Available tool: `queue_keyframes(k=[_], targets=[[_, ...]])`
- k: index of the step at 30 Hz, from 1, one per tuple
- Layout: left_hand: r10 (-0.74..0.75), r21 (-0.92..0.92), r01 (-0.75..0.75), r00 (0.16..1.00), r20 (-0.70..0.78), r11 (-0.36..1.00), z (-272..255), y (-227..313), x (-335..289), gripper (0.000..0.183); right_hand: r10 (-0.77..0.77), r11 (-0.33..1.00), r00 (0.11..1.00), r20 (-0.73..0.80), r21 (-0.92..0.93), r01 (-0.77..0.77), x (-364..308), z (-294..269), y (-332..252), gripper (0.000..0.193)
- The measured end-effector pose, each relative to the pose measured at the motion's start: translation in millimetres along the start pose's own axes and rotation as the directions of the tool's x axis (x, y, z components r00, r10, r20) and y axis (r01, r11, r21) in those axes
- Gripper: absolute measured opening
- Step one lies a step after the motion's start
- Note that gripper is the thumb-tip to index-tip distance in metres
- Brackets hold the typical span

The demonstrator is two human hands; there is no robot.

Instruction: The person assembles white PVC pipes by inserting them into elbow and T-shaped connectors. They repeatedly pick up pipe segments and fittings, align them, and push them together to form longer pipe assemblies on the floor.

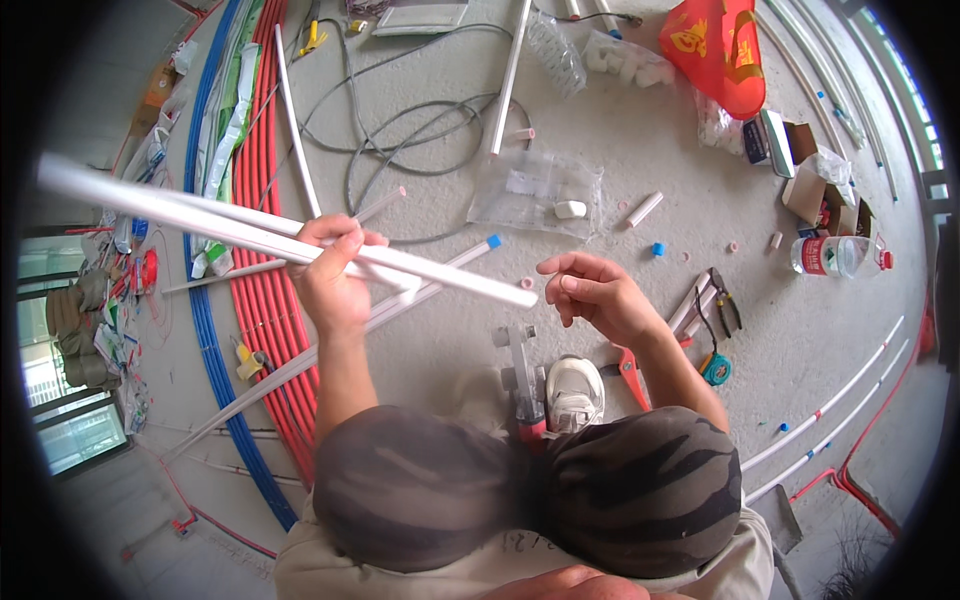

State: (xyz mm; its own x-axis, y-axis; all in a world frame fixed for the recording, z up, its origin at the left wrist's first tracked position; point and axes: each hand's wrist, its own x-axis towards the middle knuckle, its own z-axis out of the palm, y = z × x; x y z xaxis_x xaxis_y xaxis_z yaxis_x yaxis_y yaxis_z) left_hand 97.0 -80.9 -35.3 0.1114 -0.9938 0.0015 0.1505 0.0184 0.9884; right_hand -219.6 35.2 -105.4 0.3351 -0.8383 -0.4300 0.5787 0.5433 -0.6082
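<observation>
My left hand (335, 275) is closed around two white plastic pipes (440, 277), which slant from the upper left down toward the middle. The longer one ends just short of my right hand (602, 300); the shorter one ends below it. My right hand holds nothing I can see, its index finger stretched out and the others loosely bent. Between my shoes stands a grey metal tool (521, 375) with round heads and a red part, resembling a pipe fusion welder. Under my left forearm, long pale pipes (390, 308) lie slantwise, a blue cap (494, 241) at one end.
Red-handled cutters (630, 380), pliers (728, 302) and a teal tape measure (716, 368) lie right of my shoe (576, 392). Red pipes (268, 190) and blue pipes (205, 130) run along the left. A grey cable (400, 140) coils ahead. A plastic bottle (835, 257) lies by boxes at right.
</observation>
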Motion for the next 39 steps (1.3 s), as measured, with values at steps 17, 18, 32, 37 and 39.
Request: queue_keyframes(k=[17, 18, 32, 37, 39], targets=[[-0.463, 0.726, -0.534, 0.559, 0.688, 0.434, -61.1, -21.1, -55.6, 0.016, -0.68, 0.624, 0.731, -0.061, 0.475, 0.62, 80.3, -32.4, -144.4, 0.044], [-0.516, 0.749, -0.479, 0.543, 0.662, 0.458, -74.6, -20.8, -49.6, 0.015, -0.682, 0.609, 0.724, -0.102, 0.469, 0.639, 82.2, -41.8, -138.7, 0.038], [-0.621, 0.818, -0.445, 0.538, 0.57, 0.365, -62.2, 19.0, -56.0, 0.011, -0.637, 0.548, 0.498, -0.588, 0.109, 0.83, 61.9, -156.8, -166.2, 0.015], [-0.502, 0.789, -0.585, 0.634, 0.588, 0.187, -64.3, 34.3, -71.3, 0.014, -0.485, 0.643, 0.333, -0.809, -0.071, 0.763, 47.8, -223.8, -171.2, 0.023], [-0.48, 0.767, -0.618, 0.627, 0.613, 0.172, -69.8, 36.3, -71.1, 0.011, -0.408, 0.706, 0.338, -0.848, -0.058, 0.706, 45.5, -218.6, -171.8, 0.016]])
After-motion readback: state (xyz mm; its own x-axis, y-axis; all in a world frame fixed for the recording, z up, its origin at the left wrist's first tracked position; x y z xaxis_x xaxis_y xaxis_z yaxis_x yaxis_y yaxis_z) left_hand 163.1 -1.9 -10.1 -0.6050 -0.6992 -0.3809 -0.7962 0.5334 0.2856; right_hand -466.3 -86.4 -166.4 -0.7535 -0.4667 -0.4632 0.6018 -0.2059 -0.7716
